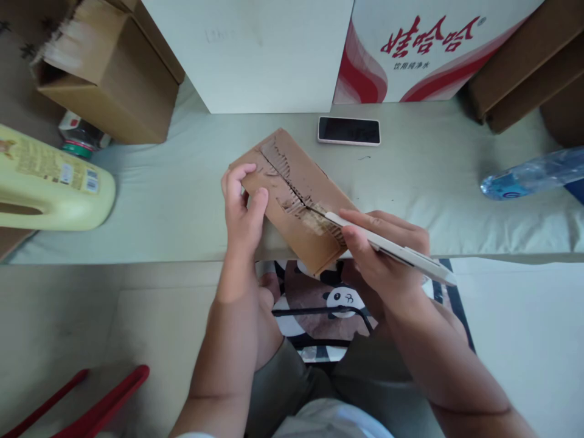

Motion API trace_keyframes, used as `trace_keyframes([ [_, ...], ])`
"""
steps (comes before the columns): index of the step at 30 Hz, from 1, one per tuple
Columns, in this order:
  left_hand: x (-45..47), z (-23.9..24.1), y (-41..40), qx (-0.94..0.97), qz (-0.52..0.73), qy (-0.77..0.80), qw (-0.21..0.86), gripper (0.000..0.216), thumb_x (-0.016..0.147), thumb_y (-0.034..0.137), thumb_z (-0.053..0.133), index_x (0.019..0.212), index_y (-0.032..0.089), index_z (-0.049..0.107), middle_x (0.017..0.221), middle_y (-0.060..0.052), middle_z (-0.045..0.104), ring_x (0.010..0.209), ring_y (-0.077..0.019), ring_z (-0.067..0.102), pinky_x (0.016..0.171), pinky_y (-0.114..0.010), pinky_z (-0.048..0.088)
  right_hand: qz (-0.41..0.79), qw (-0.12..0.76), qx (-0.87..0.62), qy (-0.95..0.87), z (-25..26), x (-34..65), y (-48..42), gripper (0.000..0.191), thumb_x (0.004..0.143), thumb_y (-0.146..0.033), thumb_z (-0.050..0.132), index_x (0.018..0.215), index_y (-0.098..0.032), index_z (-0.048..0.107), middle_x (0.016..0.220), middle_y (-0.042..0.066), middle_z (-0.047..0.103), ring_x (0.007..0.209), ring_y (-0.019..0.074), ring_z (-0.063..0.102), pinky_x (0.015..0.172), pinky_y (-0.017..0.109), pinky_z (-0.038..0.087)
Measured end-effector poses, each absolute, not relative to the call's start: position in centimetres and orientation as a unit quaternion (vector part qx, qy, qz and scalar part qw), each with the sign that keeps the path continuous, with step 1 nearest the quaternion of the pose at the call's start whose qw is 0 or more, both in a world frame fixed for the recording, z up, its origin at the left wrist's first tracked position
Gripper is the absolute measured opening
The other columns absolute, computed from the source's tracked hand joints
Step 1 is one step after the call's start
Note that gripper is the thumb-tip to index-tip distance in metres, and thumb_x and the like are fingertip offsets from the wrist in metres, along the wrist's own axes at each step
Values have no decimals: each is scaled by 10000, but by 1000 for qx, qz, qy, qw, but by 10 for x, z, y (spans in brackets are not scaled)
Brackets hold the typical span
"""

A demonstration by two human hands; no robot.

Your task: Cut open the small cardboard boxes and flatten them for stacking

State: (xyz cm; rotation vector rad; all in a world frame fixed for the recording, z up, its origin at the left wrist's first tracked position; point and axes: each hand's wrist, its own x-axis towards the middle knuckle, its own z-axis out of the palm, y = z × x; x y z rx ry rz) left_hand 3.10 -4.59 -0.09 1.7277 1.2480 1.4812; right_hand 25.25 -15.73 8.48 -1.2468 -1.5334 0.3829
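Note:
A brown cardboard box [292,182] lies slanted at the front edge of a cloth-covered surface. Its top has a long central seam with torn, ridged paper on both sides and a strip of tape near the lower end. My left hand [244,207] grips the box's left side, thumb and fingers on its upper face. In my right hand [387,249] is a white utility knife [396,248], its handle running down to the right. The knife's thin tip points at the seam, by the tape. Part of the handle is hidden by my fingers.
A phone [349,131] lies behind the box, before a white carton [274,55] and a red-and-white carton [424,55]. Leftward are a yellow jug [55,182], a dark bottle [82,134] and an open cardboard box [114,79]. A plastic bottle [529,176] lies at right.

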Motion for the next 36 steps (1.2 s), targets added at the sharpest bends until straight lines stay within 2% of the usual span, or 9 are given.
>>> trace_keyframes([
  [8,30,1,-46,646,539,472,263,547,916,693,633,1297,303,584,1327,-86,592,1313,-300,566,1153,-485,466,155,536,-531,-638,84,249,-158,153,949,-245,693,944,-212,842,831,63,828,610,156,723,558,280,588],
  [14,31,1,-47,643,545,464,272,557,916,711,618,1304,313,582,1341,-85,589,1318,-296,570,1139,-470,482,192,547,-561,-591,84,252,-159,215,959,-382,702,1047,-227,822,720,24,782,526,136,647,496,264,541],
  [16,31,1,-47,642,547,464,272,560,913,719,615,1300,315,584,1341,-82,586,1315,-295,571,1139,-471,479,213,540,-563,-589,86,253,-160,206,957,-393,706,987,-225,821,730,25,787,551,136,667,511,253,547],
  [21,31,1,-46,642,542,470,269,575,908,729,613,1304,313,580,1340,-84,580,1312,-295,569,1132,-464,478,228,553,-569,-565,89,254,-158,226,950,-389,705,834,-223,805,642,9,742,556,145,675,484,250,513],
  [25,31,1,-47,641,544,469,272,584,906,733,615,1304,307,579,1347,-88,580,1308,-295,568,1122,-461,483,250,560,-591,-524,90,254,-158,195,911,-281,696,742,-219,772,584,-15,705,505,132,633,457,244,489],
  [36,31,2,-47,640,538,475,273,548,918,698,628,1299,307,582,1351,-86,587,1319,-292,565,1144,-468,480,232,514,-568,-600,87,262,-156,175,933,-298,674,807,-219,766,616,-10,720,504,119,635,463,227,476],
])
